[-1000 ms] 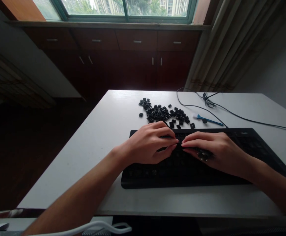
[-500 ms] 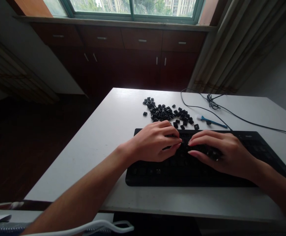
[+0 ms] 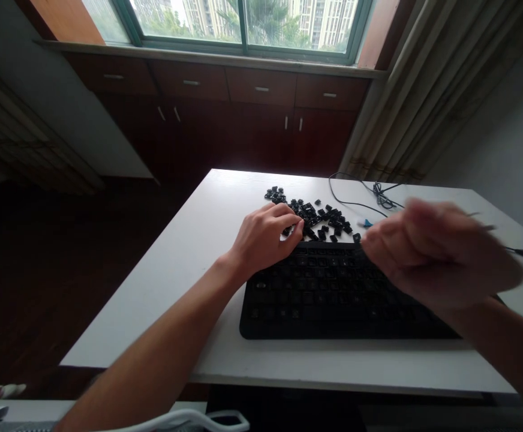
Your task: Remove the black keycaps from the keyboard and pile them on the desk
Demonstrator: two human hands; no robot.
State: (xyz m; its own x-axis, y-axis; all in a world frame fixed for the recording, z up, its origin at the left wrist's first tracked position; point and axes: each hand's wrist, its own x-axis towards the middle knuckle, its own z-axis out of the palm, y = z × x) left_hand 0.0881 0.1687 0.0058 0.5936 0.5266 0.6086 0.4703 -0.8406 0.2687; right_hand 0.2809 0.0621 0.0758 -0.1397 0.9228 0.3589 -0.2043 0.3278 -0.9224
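Note:
My left hand (image 3: 270, 235) is at the top left corner of the black keyboard (image 3: 315, 327). Its fingers are curled, with thumb and forefinger together beside the pile of loose black keycaps (image 3: 306, 213). Whether a keycap is in that pinch is hidden. My right hand (image 3: 436, 252) is lifted above the keyboard's right side, closed and smeared by motion. Two thin prongs (image 3: 490, 227) stick out past its far side, so a slim tool seems to be in the fist; its body is hidden. Many switch sockets show on the keyboard without caps.
A blue tool tip (image 3: 367, 223) shows behind my right hand, near a single keycap (image 3: 357, 238). The keyboard's cable (image 3: 355, 203) loops across the back of the white table (image 3: 167, 264). A white curved frame (image 3: 189, 417) is at the near edge.
My left hand has moved left and up, from the keyboard's keys to the keycap pile. My right hand has risen off the keys and closed. The view has tilted slightly up.

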